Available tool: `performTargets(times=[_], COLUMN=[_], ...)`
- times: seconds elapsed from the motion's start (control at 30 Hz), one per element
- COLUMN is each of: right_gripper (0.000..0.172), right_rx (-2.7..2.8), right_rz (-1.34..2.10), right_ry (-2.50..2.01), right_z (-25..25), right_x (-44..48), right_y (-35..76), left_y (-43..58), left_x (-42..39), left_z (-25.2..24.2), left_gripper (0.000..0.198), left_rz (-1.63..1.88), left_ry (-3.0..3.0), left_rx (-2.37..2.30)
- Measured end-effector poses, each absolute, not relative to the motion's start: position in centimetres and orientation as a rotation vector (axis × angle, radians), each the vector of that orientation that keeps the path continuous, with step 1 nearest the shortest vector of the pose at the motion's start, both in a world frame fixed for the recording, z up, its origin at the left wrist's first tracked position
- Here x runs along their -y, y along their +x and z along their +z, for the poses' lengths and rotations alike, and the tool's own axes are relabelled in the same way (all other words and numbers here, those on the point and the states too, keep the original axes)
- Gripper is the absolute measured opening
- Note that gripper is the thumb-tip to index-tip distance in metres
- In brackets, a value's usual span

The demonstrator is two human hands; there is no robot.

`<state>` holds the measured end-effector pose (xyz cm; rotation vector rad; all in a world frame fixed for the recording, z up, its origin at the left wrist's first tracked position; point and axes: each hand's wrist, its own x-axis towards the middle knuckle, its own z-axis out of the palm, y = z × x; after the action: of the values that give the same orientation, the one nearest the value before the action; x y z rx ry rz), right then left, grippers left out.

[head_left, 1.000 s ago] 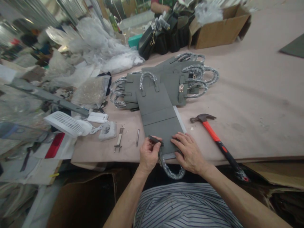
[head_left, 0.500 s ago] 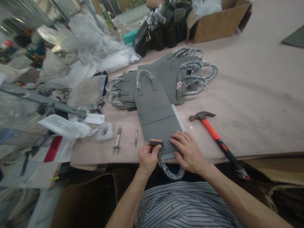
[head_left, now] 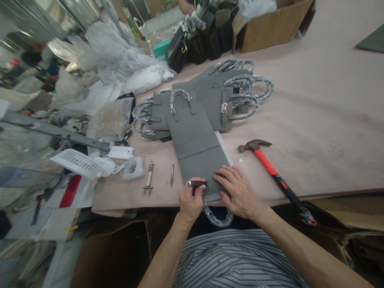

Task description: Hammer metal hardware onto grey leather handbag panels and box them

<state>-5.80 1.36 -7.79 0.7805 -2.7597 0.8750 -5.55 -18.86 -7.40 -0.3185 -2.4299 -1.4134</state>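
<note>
A grey leather bag panel [head_left: 198, 152] lies at the table's front edge, with a plastic-wrapped handle [head_left: 219, 221] hanging over that edge and another [head_left: 182, 94] at its far end. My left hand [head_left: 191, 202] is closed around a short dark rod [head_left: 197, 183] with a silvery end, held nearly level over the panel's near left part. Its exact kind does not show. My right hand [head_left: 239, 193] rests on the panel's near right part, fingers spread and slightly bent. Something dark shows under those fingers, mostly hidden. A pale sheet [head_left: 224, 149] sticks out beneath the panel.
Right of the panel lies a claw hammer [head_left: 271, 170]. A thin metal rod [head_left: 172, 175] and a metal divider-like tool [head_left: 149, 179] lie to the left, near a white fan-like device [head_left: 79, 162]. Behind are stacked grey bag panels [head_left: 210, 96], black bags [head_left: 198, 46] and a cardboard box [head_left: 271, 30].
My left hand has shifted slightly to the right, and the dark rod in it has turned so its silvery end shows. My right hand stays on the panel.
</note>
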Motion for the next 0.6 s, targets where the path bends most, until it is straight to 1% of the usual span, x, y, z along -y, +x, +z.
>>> performTargets(times=[0.2, 0.37, 0.47, 0.6], right_gripper=[0.049, 0.048, 0.047, 0.047], right_rx=[2.744, 2.752, 2.744, 2.748], right_rz=[0.907, 0.899, 0.894, 0.905], right_ry=[0.770, 0.782, 0.785, 0.777], right_z=[-7.76, -7.73, -7.70, -7.76], right_x=[-1.49, -1.51, -1.52, -1.55], right_y=[-5.71, -5.68, -5.66, -5.64], left_y=[-5.81, -5.58, -5.57, -5.79], left_x=[18.42, 18.30, 18.35, 18.50], left_z=[-7.81, -8.39, -8.21, -7.59], left_gripper=[0.012, 0.013, 0.013, 0.013], left_rz=[-1.217, -1.137, -1.167, -1.295], left_ry=[-0.474, -0.516, -0.468, -0.387], left_rx=[2.434, 2.382, 2.412, 2.496])
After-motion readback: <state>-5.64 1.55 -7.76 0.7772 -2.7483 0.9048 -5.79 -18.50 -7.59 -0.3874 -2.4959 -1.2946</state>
